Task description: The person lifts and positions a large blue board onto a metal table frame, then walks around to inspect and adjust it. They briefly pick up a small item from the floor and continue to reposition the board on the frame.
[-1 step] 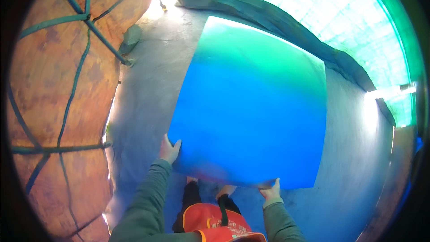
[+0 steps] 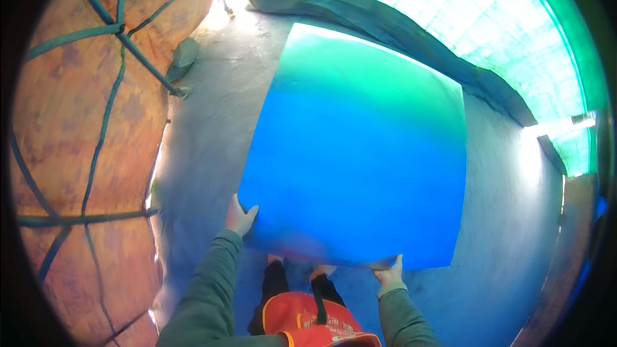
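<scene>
A large, smooth, glossy sheet (image 2: 360, 154) stretches out in front of me, blue over its near part and shading to green toward its far edge. My left hand (image 2: 240, 217) grips it at the near left corner, thumb on top and the other fingers hidden beneath. Along the near edge, right of the middle, my right hand (image 2: 389, 274) pinches the sheet with its thumb up. The sheet seems held off the floor, its near edge above my feet. A faint reddish patch shows on its surface near that edge.
Grey floor (image 2: 205, 128) surrounds the sheet. On the left rises an orange covering (image 2: 128, 154) crossed by dark poles (image 2: 103, 218). A grey stone-like lump (image 2: 184, 58) lies by its foot. Dark rolled fabric (image 2: 385, 22) runs below the bright green translucent wall (image 2: 501, 32).
The whole view has shifted very slightly, the sheet and surroundings appearing a little further left. Both hands keep their grip on the sheet.
</scene>
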Available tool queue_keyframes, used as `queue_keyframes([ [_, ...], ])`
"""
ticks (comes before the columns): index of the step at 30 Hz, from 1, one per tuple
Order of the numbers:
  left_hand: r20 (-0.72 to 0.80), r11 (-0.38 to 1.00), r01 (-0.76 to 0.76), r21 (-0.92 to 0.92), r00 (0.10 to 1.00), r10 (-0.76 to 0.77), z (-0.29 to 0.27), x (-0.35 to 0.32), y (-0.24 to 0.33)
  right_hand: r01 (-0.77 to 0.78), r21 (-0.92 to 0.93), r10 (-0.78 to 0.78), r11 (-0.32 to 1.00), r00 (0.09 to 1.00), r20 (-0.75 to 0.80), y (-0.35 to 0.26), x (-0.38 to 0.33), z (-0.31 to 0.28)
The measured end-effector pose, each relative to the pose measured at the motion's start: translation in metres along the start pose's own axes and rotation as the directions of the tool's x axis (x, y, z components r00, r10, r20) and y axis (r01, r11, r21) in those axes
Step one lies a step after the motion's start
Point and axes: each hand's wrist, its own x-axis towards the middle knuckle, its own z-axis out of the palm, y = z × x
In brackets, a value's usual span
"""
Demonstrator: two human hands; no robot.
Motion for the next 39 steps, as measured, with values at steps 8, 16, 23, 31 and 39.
queue_keyframes([
  [8,-0.022,0.991,0.048,-0.123,0.998,-0.052,0.041,-0.007,-0.02,0.107,-0.154,-0.104,0.982,0.994,0.028,-0.05,0.006,-0.043],
  [16,-0.04,0.998,0.059,-0.038,0.997,-0.06,0.081,-0.063,-0.017,0.071,-0.123,-0.067,0.99,0.997,0.042,-0.092,0.0,-0.09],
  [23,-0.025,0.999,0.04,0.018,0.999,-0.039,0.073,-0.072,-0.006,0.059,-0.33,-0.077,0.942,0.996,-0.043,-0.047,-0.012,-0.08],
  [31,0.144,0.978,0.138,-0.159,0.983,-0.115,0.054,-0.091,0.007,0.153,-0.248,-0.158,0.957,0.987,-0.002,0.009,-0.027,-0.076],
  [39,0.155,0.988,0.113,-0.109,0.983,-0.096,0.06,-0.103,-0.031,-0.016,-0.325,-0.063,0.946,0.97,-0.234,0.014,-0.049,-0.081],
])
